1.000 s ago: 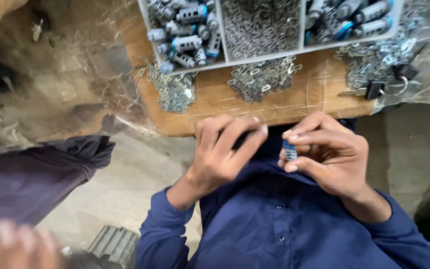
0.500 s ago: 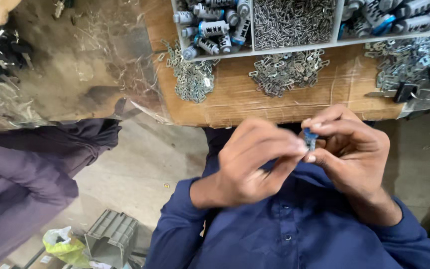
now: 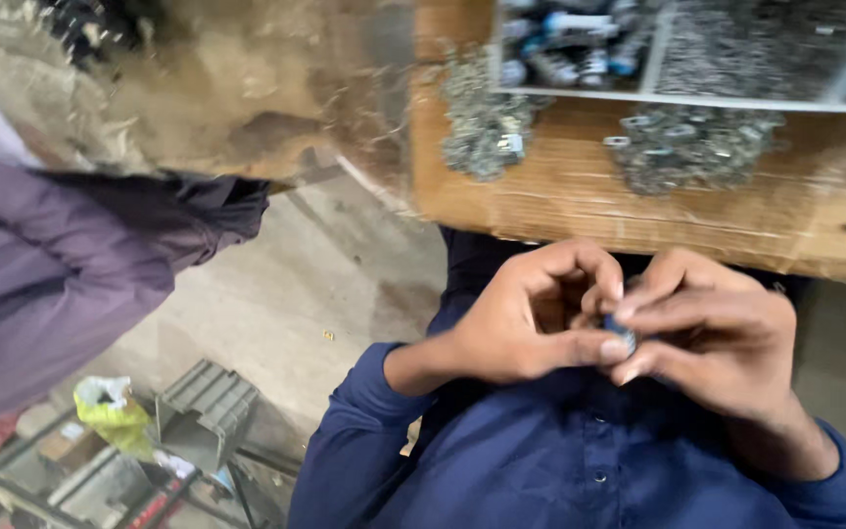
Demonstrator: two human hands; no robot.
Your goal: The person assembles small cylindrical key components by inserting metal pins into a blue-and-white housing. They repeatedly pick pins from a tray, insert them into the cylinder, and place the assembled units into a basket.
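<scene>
Drawn closer together since a moment ago, with the view swung left and the tray slid toward the upper right. Left hand (image 3: 531,318) curled, wrist bent inward, fingers (image 3: 607,348) pinched shut on a small blue part (image 3: 622,333). Right hand (image 3: 712,338) cupped over it from the other side, fingertips closed on the same part, held close above the blue shirt (image 3: 580,460). Beyond, wooden counter (image 3: 560,211) with heaps of metal bits (image 3: 487,122) and a divided tray (image 3: 658,93). Left, a purple sleeve (image 3: 61,274); below, concrete floor (image 3: 315,294) and a grey crate (image 3: 203,411).
</scene>
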